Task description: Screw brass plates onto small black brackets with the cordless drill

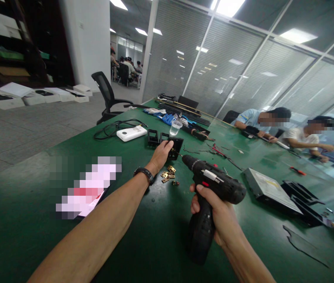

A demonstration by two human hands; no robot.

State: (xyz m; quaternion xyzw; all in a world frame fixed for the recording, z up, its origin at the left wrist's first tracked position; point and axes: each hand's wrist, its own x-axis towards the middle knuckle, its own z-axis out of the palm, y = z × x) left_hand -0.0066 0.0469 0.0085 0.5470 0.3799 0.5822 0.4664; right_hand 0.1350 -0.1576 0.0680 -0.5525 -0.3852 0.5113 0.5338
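My right hand point(214, 214) is wrapped round the grip of a black cordless drill point(214, 184), whose bit points at a small black plastic frame point(176, 146) on the green table point(161, 243). My left hand point(161, 154), with a black watch on the wrist, holds that frame steady with closed fingers. Small brass plates and screws point(169, 174) lie on the table between my two hands.
Behind the frame are two more black frames point(156, 136), a white box with a cable point(130, 133), a clear cup point(175, 127) and blue gloves point(168, 118). At the right lie a flat metal drive point(268, 188) and black brackets point(301, 196). Two people sit at the far right. An office chair point(106, 96) stands beyond the table.
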